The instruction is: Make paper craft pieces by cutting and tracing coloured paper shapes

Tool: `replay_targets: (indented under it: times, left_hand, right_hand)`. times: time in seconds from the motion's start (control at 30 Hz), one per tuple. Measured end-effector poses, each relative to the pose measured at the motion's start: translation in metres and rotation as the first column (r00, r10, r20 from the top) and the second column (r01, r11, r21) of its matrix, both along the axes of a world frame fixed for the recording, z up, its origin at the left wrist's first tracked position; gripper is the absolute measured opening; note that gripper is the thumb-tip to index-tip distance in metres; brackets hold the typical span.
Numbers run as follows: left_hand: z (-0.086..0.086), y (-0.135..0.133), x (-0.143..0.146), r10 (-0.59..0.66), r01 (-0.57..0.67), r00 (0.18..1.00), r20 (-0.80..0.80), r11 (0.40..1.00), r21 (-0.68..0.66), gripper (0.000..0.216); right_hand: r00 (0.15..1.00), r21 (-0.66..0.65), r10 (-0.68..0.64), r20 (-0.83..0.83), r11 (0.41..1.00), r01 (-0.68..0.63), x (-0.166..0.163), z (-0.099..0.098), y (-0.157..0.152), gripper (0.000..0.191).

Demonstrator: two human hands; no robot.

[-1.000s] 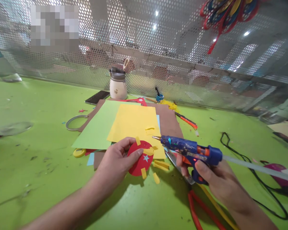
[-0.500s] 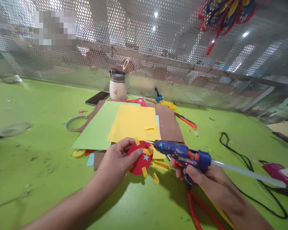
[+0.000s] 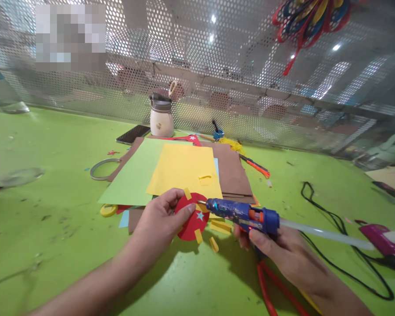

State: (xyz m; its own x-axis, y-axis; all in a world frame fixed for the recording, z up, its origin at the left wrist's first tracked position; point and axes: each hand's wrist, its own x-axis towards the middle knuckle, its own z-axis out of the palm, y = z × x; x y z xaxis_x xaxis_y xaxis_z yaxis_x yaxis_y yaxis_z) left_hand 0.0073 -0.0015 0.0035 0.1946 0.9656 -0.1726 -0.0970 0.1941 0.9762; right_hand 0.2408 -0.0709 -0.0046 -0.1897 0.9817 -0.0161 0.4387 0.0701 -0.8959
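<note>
My left hand (image 3: 158, 221) pinches a red paper disc (image 3: 191, 221) by its left edge, holding it tilted just above the green table (image 3: 52, 219). The disc bears a small pale blue star and several short yellow strips round its rim. My right hand (image 3: 276, 252) grips a blue glue gun (image 3: 243, 213) with an orange trigger. Its metal nozzle touches the upper right of the disc. A clear glue stick (image 3: 322, 234) juts out of the gun's back.
A stack of yellow (image 3: 184, 169), light green (image 3: 134, 175) and brown sheets lies beyond the disc. Loose yellow strips (image 3: 217, 228) rest beside it. A cream jar (image 3: 161, 116), a phone (image 3: 133, 133), a tape ring (image 3: 100, 169), a black cord (image 3: 345, 237) and red-handled scissors (image 3: 276, 287) surround them. A perforated metal screen backs the table.
My right hand has moved the glue gun left and slightly down, until its nozzle reached the red disc. My left hand and the disc have stayed put.
</note>
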Motion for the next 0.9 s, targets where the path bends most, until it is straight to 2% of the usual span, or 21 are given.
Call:
replay_targets:
  times: [0.53, 0.73, 0.9]
  left_hand:
    - [-0.0027, -0.0009, -0.0007, -0.01, 0.009, 1.0, -0.011, 1.0, -0.006, 0.027]
    - [-0.0025, -0.0003, 0.0, 0.002, -0.002, 1.0, 0.002, 1.0, -0.005, 0.025]
    - [-0.0034, -0.0014, 0.0003, -0.006, 0.006, 1.0, 0.001, 1.0, -0.01, 0.028]
  right_hand:
    - [0.998, -0.025, -0.037, -0.048, 0.999, 0.035, -0.0004, -0.0035, 0.0013, 0.04]
    - [0.999, 0.004, 0.018, -0.033, 1.0, -0.018, 0.0012, -0.0051, 0.0021, 0.038]
    - [0.997, -0.029, -0.029, -0.073, 0.999, 0.027, 0.001, -0.0057, 0.0022, 0.038]
